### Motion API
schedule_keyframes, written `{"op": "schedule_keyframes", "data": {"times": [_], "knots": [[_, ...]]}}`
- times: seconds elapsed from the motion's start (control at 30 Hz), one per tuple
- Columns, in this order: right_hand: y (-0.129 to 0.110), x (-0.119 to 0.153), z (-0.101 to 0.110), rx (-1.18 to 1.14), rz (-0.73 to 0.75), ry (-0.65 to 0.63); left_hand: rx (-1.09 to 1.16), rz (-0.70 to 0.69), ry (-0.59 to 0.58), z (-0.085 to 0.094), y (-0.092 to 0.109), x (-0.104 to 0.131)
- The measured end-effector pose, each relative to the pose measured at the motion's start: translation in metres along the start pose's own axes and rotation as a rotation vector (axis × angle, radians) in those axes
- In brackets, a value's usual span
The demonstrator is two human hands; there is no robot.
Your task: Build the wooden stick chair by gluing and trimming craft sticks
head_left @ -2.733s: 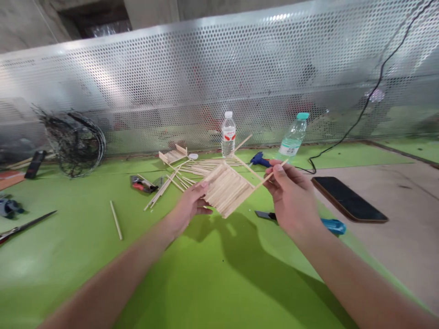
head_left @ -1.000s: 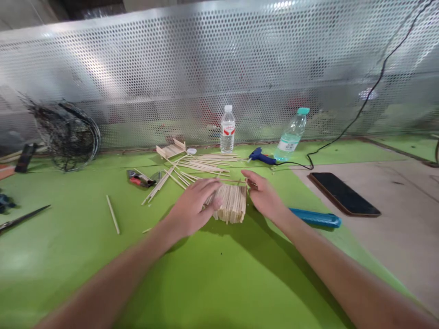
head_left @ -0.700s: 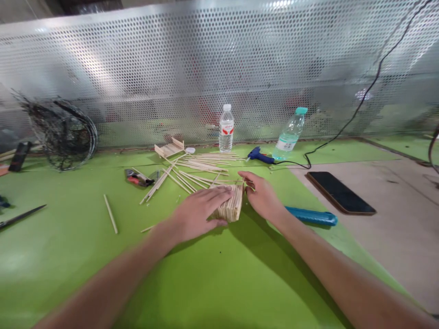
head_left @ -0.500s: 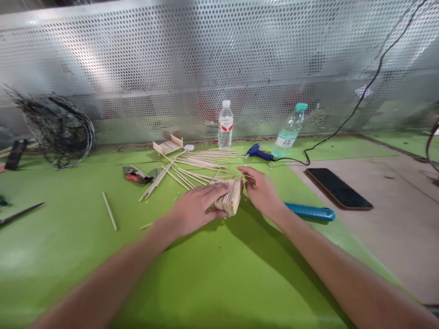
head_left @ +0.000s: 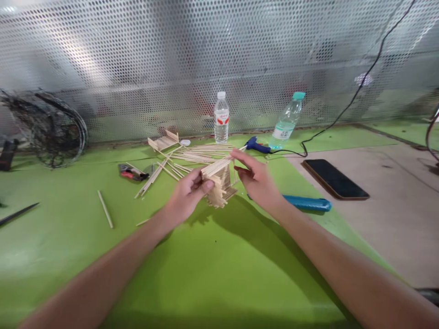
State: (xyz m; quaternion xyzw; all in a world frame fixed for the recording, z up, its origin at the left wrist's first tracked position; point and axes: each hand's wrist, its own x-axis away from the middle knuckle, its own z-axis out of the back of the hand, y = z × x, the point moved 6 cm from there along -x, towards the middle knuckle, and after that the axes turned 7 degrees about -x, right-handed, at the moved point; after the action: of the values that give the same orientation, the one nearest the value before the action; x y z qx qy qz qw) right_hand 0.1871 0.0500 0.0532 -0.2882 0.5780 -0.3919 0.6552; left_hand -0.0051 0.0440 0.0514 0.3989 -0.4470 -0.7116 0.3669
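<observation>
A small structure of glued wooden sticks point(head_left: 219, 179) is held above the green table, its open, uneven side facing me. My left hand point(head_left: 188, 189) grips its left side, thumb in front and fingers behind. My right hand point(head_left: 252, 178) is at its right side, index fingertip touching the upper right corner, the other fingers curled near a thin upright stick. Whether those fingers pinch that stick is too small to tell. Loose wooden sticks point(head_left: 206, 153) lie behind the structure. A second stick piece point(head_left: 163, 142) with raised sides stands at the back left.
Pliers point(head_left: 132, 172) and a single stick point(head_left: 105, 209) lie left. Behind stand two bottles point(head_left: 221, 121) point(head_left: 287, 122) and a blue glue gun point(head_left: 258, 145) with a black cable. A blue cutter point(head_left: 308, 203) and a phone point(head_left: 336, 179) lie right. A wire coil point(head_left: 56, 130) rests far left.
The stick structure has been turned and tipped, so its open side now shows. My left hand has shifted from over its top to its left side. The whole view has moved slightly.
</observation>
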Motion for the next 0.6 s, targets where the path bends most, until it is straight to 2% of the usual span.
{"op": "schedule_keyframes", "data": {"times": [0.1,0.2,0.37,0.5,0.6], "knots": [[0.007,0.000,-0.001,0.004,-0.021,-0.013,0.191,0.130,0.056,0.002,-0.011,-0.003],[0.011,0.000,0.000,0.036,-0.054,0.003,0.289,0.231,0.099,0.004,-0.021,-0.003],[-0.006,0.003,0.000,0.114,-0.108,0.008,0.337,0.283,0.155,0.008,-0.028,-0.004],[-0.034,0.013,-0.017,0.130,-0.118,-0.124,0.352,0.266,0.198,0.009,-0.029,-0.004],[-0.049,0.023,-0.034,0.101,-0.147,-0.256,0.354,0.220,0.237,0.008,-0.023,-0.001]]}}
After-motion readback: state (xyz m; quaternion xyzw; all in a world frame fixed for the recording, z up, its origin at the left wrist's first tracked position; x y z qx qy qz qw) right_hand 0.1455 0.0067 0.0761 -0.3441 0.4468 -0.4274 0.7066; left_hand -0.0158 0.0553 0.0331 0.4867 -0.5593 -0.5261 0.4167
